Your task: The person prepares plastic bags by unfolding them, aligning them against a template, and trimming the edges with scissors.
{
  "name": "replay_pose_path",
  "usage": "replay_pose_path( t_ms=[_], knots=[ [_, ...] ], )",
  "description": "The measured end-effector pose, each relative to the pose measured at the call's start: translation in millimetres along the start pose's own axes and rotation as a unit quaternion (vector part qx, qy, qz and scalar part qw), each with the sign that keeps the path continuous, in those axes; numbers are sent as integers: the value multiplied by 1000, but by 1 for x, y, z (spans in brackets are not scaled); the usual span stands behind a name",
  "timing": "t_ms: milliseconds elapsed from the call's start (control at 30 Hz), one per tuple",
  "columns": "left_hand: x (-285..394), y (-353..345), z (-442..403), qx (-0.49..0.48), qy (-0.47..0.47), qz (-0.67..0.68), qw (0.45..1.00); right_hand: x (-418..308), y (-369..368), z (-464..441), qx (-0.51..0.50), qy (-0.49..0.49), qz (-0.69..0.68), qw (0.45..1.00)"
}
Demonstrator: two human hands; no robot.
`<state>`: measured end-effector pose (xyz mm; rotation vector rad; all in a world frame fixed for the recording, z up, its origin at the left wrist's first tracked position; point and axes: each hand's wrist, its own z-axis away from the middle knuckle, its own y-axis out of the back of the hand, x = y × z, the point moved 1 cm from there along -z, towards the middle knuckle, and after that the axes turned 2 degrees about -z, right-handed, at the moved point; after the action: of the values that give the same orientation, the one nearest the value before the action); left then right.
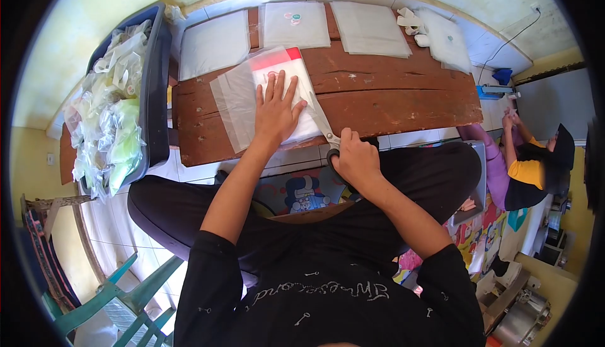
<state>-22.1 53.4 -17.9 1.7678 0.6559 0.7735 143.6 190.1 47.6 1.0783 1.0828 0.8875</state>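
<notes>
My left hand (277,110) lies flat with spread fingers on a white plastic package with a red band (294,55). Clear plastic sheets (228,98) stick out from beneath the package on its left side. My right hand (358,158) grips scissors (323,126) by their dark handle at the front edge of the wooden table (391,98). The metal blades reach up to the right side of the package. Whether they touch the plastic I cannot tell.
Stacks of clear plastic bags (214,44) line the table's far side, with round stickers (293,18) on one. A dark bin (157,95) full of plastic bags stands left. A green chair (120,290) is lower left. Another person (529,164) sits at right.
</notes>
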Motion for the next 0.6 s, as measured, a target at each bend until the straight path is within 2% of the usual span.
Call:
replay_pose_path(
  t_ms=[600],
  knots=[
    [2, 1, 0, -10, 0, 0, 1000, 1, 4, -5, 3, -8, 13, 1000]
  ],
)
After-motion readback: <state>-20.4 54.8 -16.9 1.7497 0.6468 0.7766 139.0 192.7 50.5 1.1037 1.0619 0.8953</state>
